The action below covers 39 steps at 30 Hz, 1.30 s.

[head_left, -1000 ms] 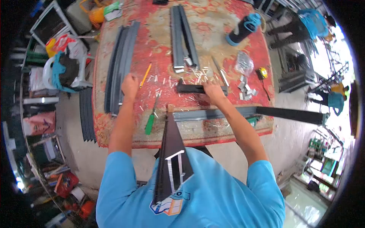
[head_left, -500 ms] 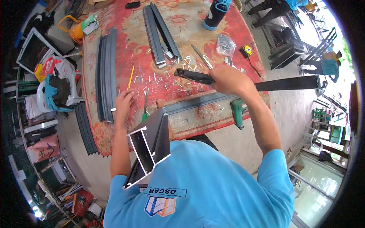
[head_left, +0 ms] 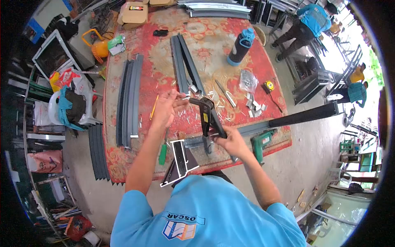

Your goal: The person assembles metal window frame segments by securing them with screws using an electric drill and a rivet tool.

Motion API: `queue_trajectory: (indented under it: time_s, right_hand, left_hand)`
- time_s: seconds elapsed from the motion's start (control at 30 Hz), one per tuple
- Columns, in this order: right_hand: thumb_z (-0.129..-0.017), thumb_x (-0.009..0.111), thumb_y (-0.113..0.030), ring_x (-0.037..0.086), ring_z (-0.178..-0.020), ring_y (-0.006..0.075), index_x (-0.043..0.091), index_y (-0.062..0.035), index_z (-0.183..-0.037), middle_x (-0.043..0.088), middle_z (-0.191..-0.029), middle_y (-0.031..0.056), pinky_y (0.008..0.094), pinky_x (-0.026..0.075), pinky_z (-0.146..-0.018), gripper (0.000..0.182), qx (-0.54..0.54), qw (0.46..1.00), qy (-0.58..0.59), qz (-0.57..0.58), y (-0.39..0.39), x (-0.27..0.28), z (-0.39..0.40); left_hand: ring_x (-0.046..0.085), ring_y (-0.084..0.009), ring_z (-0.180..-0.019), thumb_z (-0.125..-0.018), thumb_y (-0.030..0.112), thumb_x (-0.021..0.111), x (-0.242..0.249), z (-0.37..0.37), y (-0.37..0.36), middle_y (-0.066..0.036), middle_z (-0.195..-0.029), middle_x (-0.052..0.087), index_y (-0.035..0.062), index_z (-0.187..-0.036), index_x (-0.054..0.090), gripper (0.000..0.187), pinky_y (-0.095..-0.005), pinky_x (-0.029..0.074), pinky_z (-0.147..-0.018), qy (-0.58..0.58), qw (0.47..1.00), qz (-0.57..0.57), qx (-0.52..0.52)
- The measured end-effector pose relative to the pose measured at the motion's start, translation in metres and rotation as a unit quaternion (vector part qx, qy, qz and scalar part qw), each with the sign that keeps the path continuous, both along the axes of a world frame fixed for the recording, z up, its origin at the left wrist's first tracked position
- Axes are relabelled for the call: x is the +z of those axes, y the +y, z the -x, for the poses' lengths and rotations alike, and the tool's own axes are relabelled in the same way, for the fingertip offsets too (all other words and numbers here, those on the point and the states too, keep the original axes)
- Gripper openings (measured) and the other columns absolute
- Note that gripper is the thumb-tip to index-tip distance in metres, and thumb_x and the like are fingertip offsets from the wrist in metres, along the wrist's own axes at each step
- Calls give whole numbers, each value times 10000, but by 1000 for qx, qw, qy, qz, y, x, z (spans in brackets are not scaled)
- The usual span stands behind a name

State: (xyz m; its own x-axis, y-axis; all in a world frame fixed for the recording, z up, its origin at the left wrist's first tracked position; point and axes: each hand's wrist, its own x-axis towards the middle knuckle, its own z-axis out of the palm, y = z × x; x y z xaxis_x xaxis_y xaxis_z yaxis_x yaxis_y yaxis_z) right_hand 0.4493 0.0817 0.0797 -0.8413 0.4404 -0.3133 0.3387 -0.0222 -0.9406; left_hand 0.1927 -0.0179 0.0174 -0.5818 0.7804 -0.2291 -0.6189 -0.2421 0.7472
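Note:
My right hand (head_left: 232,142) is wrapped round the handles of a black hand tool (head_left: 209,117) over the table's front part. Beside the tool's head is my left hand (head_left: 165,110), its fingertips closed on something small and pale that I cannot make out. Below the hands, a long dark metal profile (head_left: 247,129) lies across the front of the table, its pale cut end (head_left: 180,159) towards my chest. Several small metal pieces are scattered on the red patterned cover (head_left: 160,82). A green-handled screwdriver (head_left: 163,154) lies left of the profile's end.
Grey profiles (head_left: 133,99) lie at the left, two more (head_left: 180,61) in the middle. On the right are a green power tool (head_left: 261,146), a tape measure (head_left: 268,86) and a bottle (head_left: 240,49). A person in blue (head_left: 314,18) bends over frames at the upper right.
My right hand has moved down and towards me, turning the black tool. My left hand has left the pencil area and risen to the right, up to the tool's head. The view has shifted.

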Motion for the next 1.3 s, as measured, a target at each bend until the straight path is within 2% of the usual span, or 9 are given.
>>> queue_trajectory:
  time_s: [0.23,0.33,0.5,0.57,0.73,0.8,0.93,1.17,1.3]
  right_hand:
    - [-838,497,109,644,-1131,260,460,74,-1367,640,-1218,173,366,505,-989,531,-23,983,69,169,-12,-10,1]
    - [-853,565,76,638,-1103,192,537,84,-1282,672,-1164,127,327,492,-991,430,-28,981,75,177,-12,-6,1]
    - [-836,515,107,638,-1123,229,494,80,-1336,640,-1228,176,364,515,-975,502,-2,972,104,211,-12,-23,-1]
    - [-855,547,73,627,-1123,196,532,62,-1306,649,-1229,139,352,506,-989,451,52,993,59,88,-8,-15,1]
    - [-825,559,43,605,-1091,133,525,16,-1330,658,-1198,93,286,481,-953,507,45,988,127,80,-9,-28,4]
    - [-808,605,-28,541,-835,111,585,-35,-1126,598,-901,22,276,466,-728,319,80,990,113,-26,-11,-27,5]
    - [-737,556,6,479,-757,124,523,-48,-1176,490,-795,0,299,424,-642,444,118,989,88,14,-8,-20,4]
    - [-772,581,-16,527,-1055,175,414,10,-1371,561,-1143,96,325,455,-905,622,150,987,57,26,-2,-34,1]
    - [-784,584,-15,504,-1128,202,362,13,-1417,530,-1209,120,343,430,-971,671,62,972,140,-178,-14,-60,4]
  left_hand:
    - [719,-260,-795,-1000,251,580,19,-12,8,-128,-921,687,36,-990,585,216,-402,625,-733,-12,998,-43,-49]
    - [714,-264,-814,-994,251,590,18,-11,8,-129,-921,685,27,-987,582,224,-417,615,-754,-3,997,-52,-49]
    - [704,-265,-816,-989,239,594,28,-17,4,-114,-913,676,19,-1011,566,222,-407,595,-751,55,998,8,-12]
    - [704,-251,-815,-995,224,581,27,-15,1,-112,-921,674,22,-1039,563,207,-386,592,-746,20,999,41,-11]
    - [708,-237,-857,-1010,208,551,25,-4,-1,-109,-902,685,27,-1091,584,201,-370,590,-772,97,993,-11,-70]
    - [710,-243,-872,-1035,252,502,32,-11,-1,-105,-912,696,18,-1142,590,272,-367,592,-762,47,998,-8,-39]
    - [707,-240,-908,-1061,367,411,43,-11,-5,-114,-1031,696,-9,-1233,566,442,-380,594,-767,70,991,38,-110]
    - [667,-149,-844,-1055,387,427,52,-13,4,-95,-1049,680,-36,-1369,475,530,-334,588,-785,203,955,109,-187]
    - [672,-158,-858,-1056,367,436,49,-9,9,-106,-1081,679,-42,-1395,450,531,-316,578,-783,220,946,104,-213]
